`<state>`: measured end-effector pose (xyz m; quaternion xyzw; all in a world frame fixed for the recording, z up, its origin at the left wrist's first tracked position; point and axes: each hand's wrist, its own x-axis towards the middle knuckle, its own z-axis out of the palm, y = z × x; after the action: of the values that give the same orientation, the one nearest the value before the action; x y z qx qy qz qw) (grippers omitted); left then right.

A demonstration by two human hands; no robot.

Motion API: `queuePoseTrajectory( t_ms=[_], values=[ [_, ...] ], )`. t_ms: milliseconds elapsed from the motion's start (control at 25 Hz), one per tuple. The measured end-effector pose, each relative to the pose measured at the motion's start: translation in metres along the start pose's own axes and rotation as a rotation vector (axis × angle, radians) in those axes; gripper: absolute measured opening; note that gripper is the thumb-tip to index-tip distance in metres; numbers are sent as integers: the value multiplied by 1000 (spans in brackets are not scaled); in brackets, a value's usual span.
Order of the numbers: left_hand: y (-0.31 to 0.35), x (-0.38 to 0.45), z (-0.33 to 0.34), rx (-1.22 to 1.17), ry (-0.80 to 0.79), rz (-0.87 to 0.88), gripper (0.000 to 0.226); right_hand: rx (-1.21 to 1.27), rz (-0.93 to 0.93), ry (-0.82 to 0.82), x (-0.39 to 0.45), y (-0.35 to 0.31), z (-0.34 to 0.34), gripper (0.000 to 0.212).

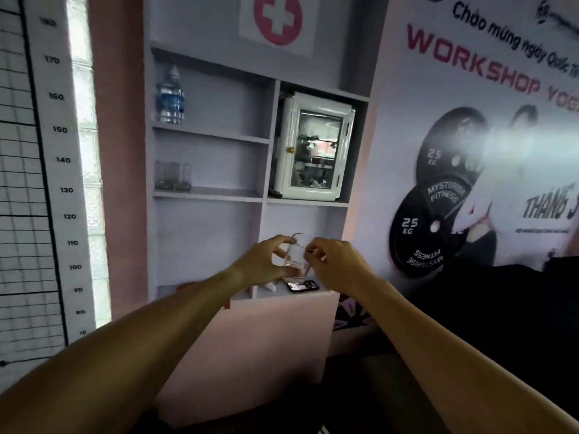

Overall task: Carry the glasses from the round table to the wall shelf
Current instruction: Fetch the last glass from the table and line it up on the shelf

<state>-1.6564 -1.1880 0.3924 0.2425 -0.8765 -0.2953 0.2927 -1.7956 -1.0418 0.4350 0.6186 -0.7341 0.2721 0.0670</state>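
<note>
I hold one clear drinking glass (297, 256) upright in front of me, between both hands, at the height of the lowest shelf opening. My left hand (263, 261) grips its left side and base. My right hand (336, 261) pinches its right rim and side. The pale wall shelf (210, 194) stands straight ahead. Three clear glasses (172, 176) stand in a row at the left end of its middle board. The round table is out of view.
A water bottle (170, 95) stands on the upper board. A white glass-door cabinet (313, 145) fills the right compartment. A phone (303, 286) lies on the bottom ledge under my hands. A height chart (59, 158) hangs left, a poster (476, 151) right.
</note>
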Motion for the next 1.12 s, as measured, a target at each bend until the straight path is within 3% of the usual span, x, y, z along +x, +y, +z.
queuePoseTrajectory(
  t_ms=[200,440,720,1120],
  values=[
    [-10,63,-13,71,135,-67,69,49,-141,29,88,40,12,18],
    [-52,92,-38,145,284,-167,70,143,-278,-34,172,44,57,16],
    [-129,133,-109,286,468,-229,63,218,-401,-16,278,-2,114,15],
    [-247,233,-189,303,608,-231,67,190,-397,66,432,-42,178,17]
  ],
)
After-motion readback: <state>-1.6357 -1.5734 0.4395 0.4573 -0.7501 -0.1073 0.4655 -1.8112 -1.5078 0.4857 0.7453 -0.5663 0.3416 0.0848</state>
